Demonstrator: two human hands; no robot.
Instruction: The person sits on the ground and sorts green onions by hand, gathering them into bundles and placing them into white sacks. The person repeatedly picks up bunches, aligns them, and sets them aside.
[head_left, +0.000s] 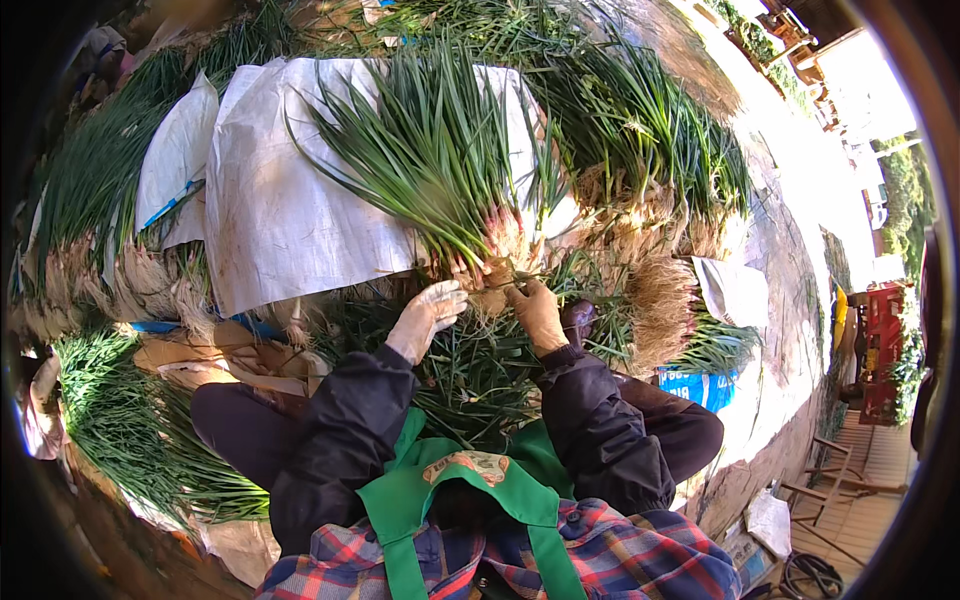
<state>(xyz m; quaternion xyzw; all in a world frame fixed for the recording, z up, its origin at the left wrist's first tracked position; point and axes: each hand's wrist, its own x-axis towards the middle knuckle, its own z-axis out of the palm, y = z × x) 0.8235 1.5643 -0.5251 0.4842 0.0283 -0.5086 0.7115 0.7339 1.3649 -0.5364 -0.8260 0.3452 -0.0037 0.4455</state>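
Note:
A bunch of spring onions (442, 142) lies before me on a white woven plastic sheet (285, 180), leaves pointing away and reddish stem bases towards me. Its tangled pale roots (491, 296) hang over the sheet's near edge. My left hand (429, 319), soiled with pale dirt, is at the left of these roots; whether its fingers grip any is unclear. On the right side, my right hand (538, 313) has its thumb and fingers closed at the root ends. Loose green leaves (480, 375) are heaped below both hands, between my legs.
More spring onions (637, 120) with long roots are stacked at the right, others (112, 172) along the left. A smaller bundle (675, 315) lies roots-inward by my right knee, near a blue printed bag (697, 386). Cut greens (112, 412) lie at my left. A red crate (885, 352) stands far right.

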